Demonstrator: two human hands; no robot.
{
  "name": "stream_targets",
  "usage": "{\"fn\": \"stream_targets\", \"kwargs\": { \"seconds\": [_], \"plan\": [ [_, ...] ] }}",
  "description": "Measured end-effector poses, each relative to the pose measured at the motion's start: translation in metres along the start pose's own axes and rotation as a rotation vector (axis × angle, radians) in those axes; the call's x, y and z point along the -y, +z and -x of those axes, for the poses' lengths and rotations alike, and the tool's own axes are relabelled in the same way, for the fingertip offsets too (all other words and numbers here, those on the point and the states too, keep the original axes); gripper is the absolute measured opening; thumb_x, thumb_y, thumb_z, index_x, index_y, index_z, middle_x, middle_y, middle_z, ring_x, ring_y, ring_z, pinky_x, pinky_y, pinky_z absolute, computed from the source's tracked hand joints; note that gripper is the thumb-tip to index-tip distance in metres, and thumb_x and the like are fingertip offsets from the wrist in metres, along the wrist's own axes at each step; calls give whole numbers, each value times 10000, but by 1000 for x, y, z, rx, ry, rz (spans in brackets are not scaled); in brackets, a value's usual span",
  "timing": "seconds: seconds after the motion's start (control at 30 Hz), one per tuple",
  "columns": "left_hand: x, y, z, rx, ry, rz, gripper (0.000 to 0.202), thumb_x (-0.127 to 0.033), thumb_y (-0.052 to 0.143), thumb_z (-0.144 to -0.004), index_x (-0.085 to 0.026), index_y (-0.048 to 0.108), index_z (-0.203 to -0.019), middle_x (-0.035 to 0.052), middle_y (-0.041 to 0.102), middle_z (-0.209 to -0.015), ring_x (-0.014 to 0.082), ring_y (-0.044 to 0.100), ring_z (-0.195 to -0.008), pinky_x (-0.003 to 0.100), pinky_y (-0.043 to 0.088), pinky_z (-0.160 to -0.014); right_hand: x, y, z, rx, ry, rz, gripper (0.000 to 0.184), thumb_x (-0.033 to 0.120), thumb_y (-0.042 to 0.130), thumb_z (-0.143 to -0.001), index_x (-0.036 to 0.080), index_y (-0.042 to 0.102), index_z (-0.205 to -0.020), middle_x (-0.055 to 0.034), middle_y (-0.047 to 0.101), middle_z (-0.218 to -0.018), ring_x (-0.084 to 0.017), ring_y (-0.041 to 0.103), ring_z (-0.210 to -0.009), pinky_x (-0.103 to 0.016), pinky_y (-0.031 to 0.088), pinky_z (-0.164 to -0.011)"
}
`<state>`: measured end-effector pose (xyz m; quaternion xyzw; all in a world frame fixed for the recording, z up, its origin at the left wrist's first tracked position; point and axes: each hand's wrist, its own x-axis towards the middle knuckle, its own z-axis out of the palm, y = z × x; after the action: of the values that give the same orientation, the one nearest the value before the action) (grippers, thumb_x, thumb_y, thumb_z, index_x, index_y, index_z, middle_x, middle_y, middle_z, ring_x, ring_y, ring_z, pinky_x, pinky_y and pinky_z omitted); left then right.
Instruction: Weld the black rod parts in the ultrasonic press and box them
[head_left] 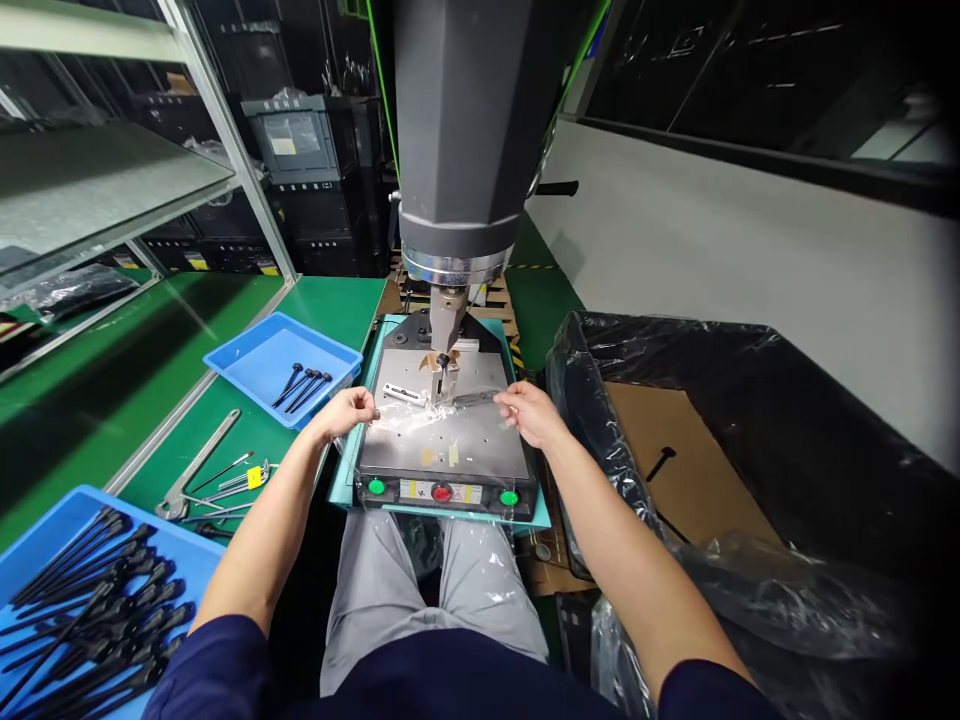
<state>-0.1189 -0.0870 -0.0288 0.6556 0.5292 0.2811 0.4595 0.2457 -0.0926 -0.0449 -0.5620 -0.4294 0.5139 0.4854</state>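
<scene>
My left hand is closed in a pinch at the left side of the press's metal plate. Opposite it, my right hand pinches at the plate's right side. Between them stretches a thin, crumpled clear plastic film, its edges hard to make out. Just behind the film stands a small fixture with a black-headed part in it. The machine's metal horn hangs directly above that part. A slotted metal bar lies on the plate near my left fingers.
Black long-stemmed parts lie in a small blue tray and a larger blue tray on the left. Between these trays are a wrench and hex keys. A plastic-lined bin stands right. Green buttons line the machine's front.
</scene>
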Motion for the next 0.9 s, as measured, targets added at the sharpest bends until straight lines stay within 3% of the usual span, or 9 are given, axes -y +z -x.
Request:
{"fn": "stream_targets", "kwargs": {
  "seconds": [0.13, 0.27, 0.43, 0.63, 0.9],
  "plan": [
    [-24, -24, -21, -14, 26, 133, 366, -378, 818, -592, -158, 581, -764, -10, 627, -614, 121, 578, -561, 253, 451, -593, 32, 10, -27, -26, -26, -250, 381, 258, 776, -561, 223, 479, -796, 5, 643, -722, -59, 421, -446, -161, 215, -364],
    [-38, -47, -48, -35, 2, 150, 387, -397, 831, -573, -146, 616, -774, 4, 641, -650, 120, 582, -546, 249, 441, -556, 50, 22, -61, -26, -30, -234, 314, 228, 791, -613, 203, 527, -780, 13, 622, -680, -53, 404, -425, -158, 216, -348],
    [-39, -67, -85, -150, -13, -17, 347, -410, 797, -584, -149, 614, -720, 11, 643, -633, 130, 581, -541, 252, 444, -550, 50, 41, -96, -67, -28, -173, 269, 244, 794, -693, 192, 533, -731, 26, 599, -636, -50, 377, -383, -168, 215, -313],
    [-38, -73, -122, -380, -16, -411, 154, -322, 667, -711, -176, 617, -717, 7, 656, -633, 138, 594, -581, 241, 418, -572, 42, 61, -131, -137, -50, -75, 263, 289, 768, -757, 196, 525, -725, 35, 606, -652, -51, 368, -374, -184, 250, -315],
    [-51, -69, -139, -401, -41, -709, 161, -314, 641, -778, -177, 708, -828, 60, 725, -786, 180, 634, -733, 264, 449, -682, 38, 61, -173, -217, -97, 125, 237, 290, 741, -750, 186, 547, -663, 31, 601, -587, -75, 409, -410, -205, 320, -391]
  ]
}}
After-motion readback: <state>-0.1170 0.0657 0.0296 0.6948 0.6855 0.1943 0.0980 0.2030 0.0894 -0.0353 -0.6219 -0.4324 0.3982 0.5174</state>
